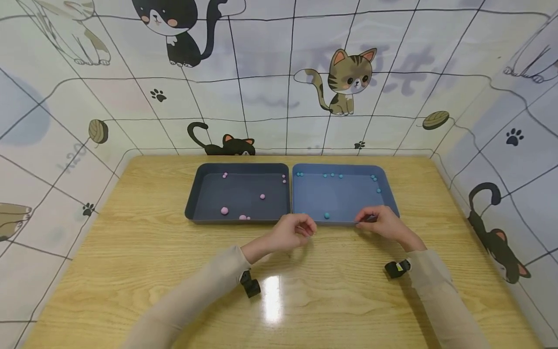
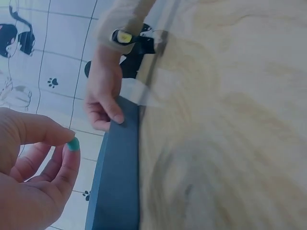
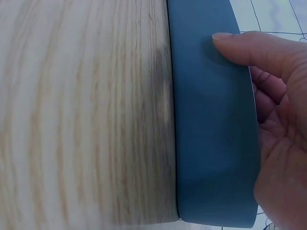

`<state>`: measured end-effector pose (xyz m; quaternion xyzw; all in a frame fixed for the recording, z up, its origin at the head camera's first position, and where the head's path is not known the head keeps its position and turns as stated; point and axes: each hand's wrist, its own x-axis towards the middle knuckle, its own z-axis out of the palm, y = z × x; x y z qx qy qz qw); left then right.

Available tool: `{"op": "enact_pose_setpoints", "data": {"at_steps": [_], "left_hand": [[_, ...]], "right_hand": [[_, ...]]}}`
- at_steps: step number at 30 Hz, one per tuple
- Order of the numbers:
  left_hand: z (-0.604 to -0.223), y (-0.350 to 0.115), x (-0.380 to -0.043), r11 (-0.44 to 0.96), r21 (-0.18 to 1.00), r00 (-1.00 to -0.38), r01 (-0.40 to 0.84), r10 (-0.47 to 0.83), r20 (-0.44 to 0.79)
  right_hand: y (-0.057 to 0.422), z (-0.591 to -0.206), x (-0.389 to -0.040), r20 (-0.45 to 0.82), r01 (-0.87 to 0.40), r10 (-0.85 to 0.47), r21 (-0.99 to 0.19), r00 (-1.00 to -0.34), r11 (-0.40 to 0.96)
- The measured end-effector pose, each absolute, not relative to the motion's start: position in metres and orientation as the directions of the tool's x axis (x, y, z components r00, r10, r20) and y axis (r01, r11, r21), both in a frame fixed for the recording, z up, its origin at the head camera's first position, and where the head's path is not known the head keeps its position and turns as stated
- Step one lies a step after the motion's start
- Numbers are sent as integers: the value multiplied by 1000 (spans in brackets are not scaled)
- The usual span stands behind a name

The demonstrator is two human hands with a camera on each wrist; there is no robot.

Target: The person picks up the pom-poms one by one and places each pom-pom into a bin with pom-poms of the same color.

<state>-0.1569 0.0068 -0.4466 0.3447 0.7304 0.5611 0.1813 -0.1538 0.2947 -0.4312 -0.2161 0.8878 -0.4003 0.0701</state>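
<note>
My left hand (image 1: 289, 232) is raised near the front wall where the two trays meet. Between its thumb and fingertip it pinches a small teal ball (image 2: 73, 143), clearest in the left wrist view. My right hand (image 1: 381, 224) grips the front wall of the blue tray (image 1: 344, 196); in the right wrist view the thumb presses the outer face and the fingers are over the rim, partly hidden. Small teal balls lie along the back and right side of this tray, and a larger teal ball (image 1: 327, 215) sits near its front wall.
A dark grey tray (image 1: 244, 194) stands left of the blue one, holding pink balls of different sizes, such as a larger pink ball (image 1: 224, 211). Both trays sit at the back of the wooden table (image 1: 322, 295), before a cat-patterned wall covering (image 1: 266, 97).
</note>
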Motion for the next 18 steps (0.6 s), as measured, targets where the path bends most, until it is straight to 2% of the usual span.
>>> {"op": "enact_pose_setpoints", "data": {"at_steps": [9,18], "left_hand": [[-430,24,-187,133,966,-747,223,660,81],[-429,37,-208,139,980,-812,145,582,38]], "right_hand": [[299,-436,-156,50,-324,-435,-745,-899,583],[315,-466,-168,40,-298,-417,-762,-908,575]]}}
